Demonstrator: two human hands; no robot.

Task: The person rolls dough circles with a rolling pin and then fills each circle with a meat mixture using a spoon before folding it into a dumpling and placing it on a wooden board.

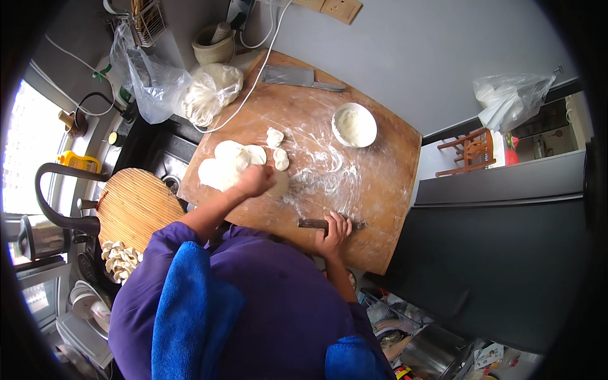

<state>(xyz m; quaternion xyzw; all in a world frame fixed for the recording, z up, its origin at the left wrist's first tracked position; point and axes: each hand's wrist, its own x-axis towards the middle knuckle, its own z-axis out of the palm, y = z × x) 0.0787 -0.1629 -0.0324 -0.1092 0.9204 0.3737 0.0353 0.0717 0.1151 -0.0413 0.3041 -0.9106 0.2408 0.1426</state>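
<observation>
My left hand point(256, 181) is curled on the wooden board, beside a thin round dough wrapper point(278, 185). Its fingertips are hidden, so whether they pinch the wrapper cannot be told. Overlapping rolled wrappers point(213, 172) lie just left of that hand. Two small dough lumps point(275, 137) point(281, 159) sit beyond it. My right hand point(334, 232) rests over a dark rolling pin point(309, 223) near the board's front edge, fingers wrapped across it. White flour point(332, 178) is smeared across the middle of the board point(380, 199).
A white bowl of flour point(354, 125) and a cleaver point(289, 76) lie toward the back. A bag of dough point(213, 92) sits at the back left. Left, a round slatted tray point(137, 204) holds several dumplings point(118, 261) over the sink point(161, 147). Another person's arms point(396, 346) show lower right.
</observation>
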